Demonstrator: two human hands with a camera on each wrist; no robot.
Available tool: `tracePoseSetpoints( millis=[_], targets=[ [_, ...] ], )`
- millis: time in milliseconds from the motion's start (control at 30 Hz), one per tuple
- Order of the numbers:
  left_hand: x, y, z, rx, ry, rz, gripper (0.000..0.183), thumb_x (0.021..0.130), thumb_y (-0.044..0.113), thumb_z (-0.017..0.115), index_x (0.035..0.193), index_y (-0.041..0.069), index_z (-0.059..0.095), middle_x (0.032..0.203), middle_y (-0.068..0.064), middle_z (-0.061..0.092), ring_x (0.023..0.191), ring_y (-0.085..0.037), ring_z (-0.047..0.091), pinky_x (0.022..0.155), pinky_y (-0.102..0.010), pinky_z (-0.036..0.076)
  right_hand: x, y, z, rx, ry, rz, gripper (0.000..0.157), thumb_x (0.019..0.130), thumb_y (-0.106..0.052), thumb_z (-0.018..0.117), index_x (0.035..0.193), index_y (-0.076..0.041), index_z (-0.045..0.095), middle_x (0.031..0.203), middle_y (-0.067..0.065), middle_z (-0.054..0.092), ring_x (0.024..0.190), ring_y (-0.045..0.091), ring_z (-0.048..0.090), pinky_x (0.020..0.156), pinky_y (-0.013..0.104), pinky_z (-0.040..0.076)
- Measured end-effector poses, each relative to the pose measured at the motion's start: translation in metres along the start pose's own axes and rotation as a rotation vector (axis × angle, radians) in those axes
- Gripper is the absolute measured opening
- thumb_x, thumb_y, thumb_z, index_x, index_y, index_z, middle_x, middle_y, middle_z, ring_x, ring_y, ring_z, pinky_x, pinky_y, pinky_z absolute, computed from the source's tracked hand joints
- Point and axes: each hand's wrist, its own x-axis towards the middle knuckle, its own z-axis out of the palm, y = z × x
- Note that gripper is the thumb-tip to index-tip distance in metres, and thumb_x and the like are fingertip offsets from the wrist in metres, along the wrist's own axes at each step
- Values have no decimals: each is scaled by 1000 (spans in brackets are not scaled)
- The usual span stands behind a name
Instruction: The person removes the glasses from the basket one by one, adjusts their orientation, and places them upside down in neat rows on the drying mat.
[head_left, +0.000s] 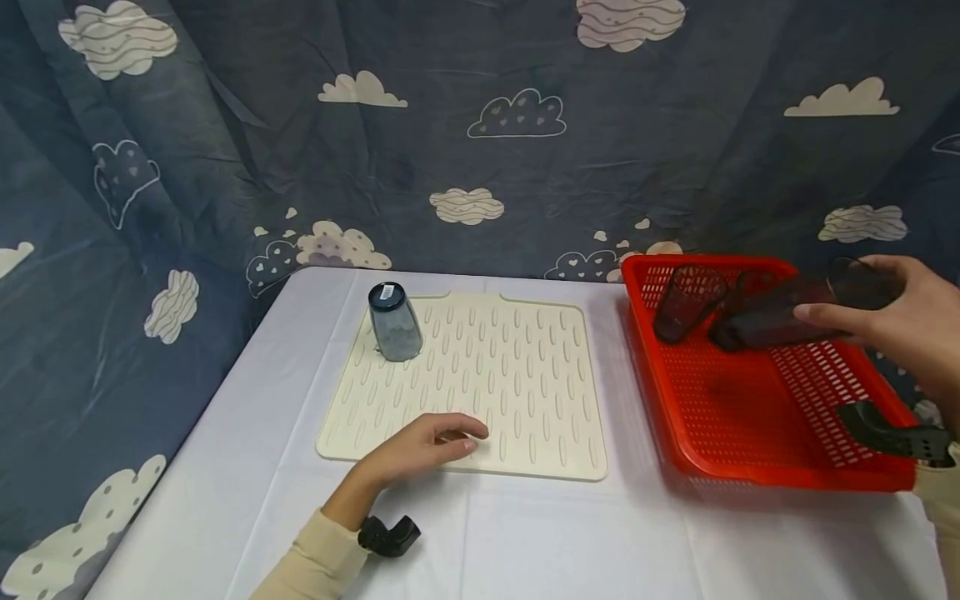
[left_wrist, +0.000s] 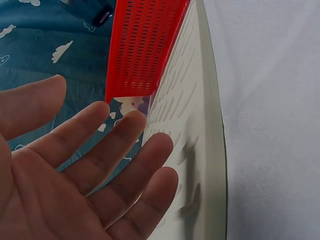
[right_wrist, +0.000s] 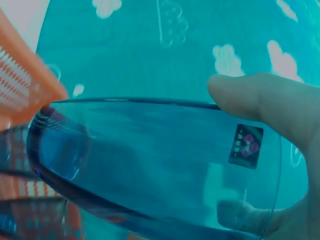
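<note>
My right hand (head_left: 911,308) grips a dark tinted drinking glass (head_left: 787,310) near its rim, above the red basket (head_left: 720,450). The glass lies nearly level, its thick base pointing left, and a small label (right_wrist: 246,146) shows on its side in the right wrist view. Two more glasses stand tilted in the basket's back left, one of them a tinted glass (head_left: 686,304), the other partly hidden behind the held one. Over the front of the cream drying mat (head_left: 517,383) hovers my left hand (head_left: 420,446), holding nothing, fingers loosely bent.
One glass (head_left: 397,325) stands upside down at the mat's back left corner, with a label on its base. A white cloth (head_left: 547,533) covers the table. Behind it hangs a dark blue curtain (head_left: 420,150) with clouds.
</note>
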Motion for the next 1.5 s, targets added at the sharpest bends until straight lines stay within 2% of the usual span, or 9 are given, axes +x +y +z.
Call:
tracePoseSetpoints(
  millis=[133,367,567,733,933,1100,1233,1367,1500],
  targets=[
    [-1,-1,-1,8,1,0,32,101,22,57,129,7,64,130,-7,67,118,-23,63,96,-30,50,-10,-20,0,16,14,-40,98,93,-45,59,158,2,1,159,38,8,135,61,23,105,77,26],
    [-2,-2,-1,2,9,8,30,101,21,56,127,8,65,129,-8,67,118,-24,63,96,-32,50,-19,-51,9,153,-5,-82,101,89,-49,66,161,-13,5,160,31,21,133,51,30,109,72,29],
    [-2,-1,-3,-36,133,31,26,100,21,58,122,12,68,125,-9,69,110,-19,66,91,-27,51,-21,-73,19,255,-33,-112,95,86,-52,71,159,-32,13,154,12,34,124,21,40,116,60,33],
    [-1,7,-13,-170,363,42,25,100,15,57,121,5,66,122,-16,69,104,-19,69,87,-23,54,-24,-93,24,238,-87,-169,99,85,-53,72,160,-29,12,155,17,33,128,33,41,109,63,39],
    [-3,18,-32,-253,515,73,26,101,13,55,123,1,62,124,-19,66,101,-10,68,85,-23,55,-29,-117,39,303,-123,-229,98,85,-42,76,159,-19,16,152,16,38,131,36,44,95,39,55],
    [-6,29,-51,-279,601,106,27,102,11,53,125,-1,60,125,-19,65,100,-6,67,85,-22,56,-35,-137,52,351,-142,-280,97,83,-35,80,157,-16,20,150,14,42,131,34,48,98,43,55],
    [-9,40,-71,-259,640,159,29,102,12,52,126,-3,59,117,-3,68,100,-7,68,84,-23,56,-41,-151,61,370,-173,-324,93,83,-32,80,155,-16,24,148,11,45,128,31,51,91,30,57],
    [-11,50,-86,-247,662,208,29,102,12,52,125,-3,59,109,11,67,99,-5,67,83,-21,55,-46,-167,68,409,-218,-358,89,83,-29,80,153,-16,27,146,9,48,128,28,51,99,42,53],
    [-7,59,-89,-248,641,227,30,102,13,52,126,-3,58,111,9,66,100,-6,67,85,-22,55,-51,-181,75,446,-246,-403,86,83,-24,81,152,-15,30,142,10,50,124,27,55,95,29,54]
  ],
)
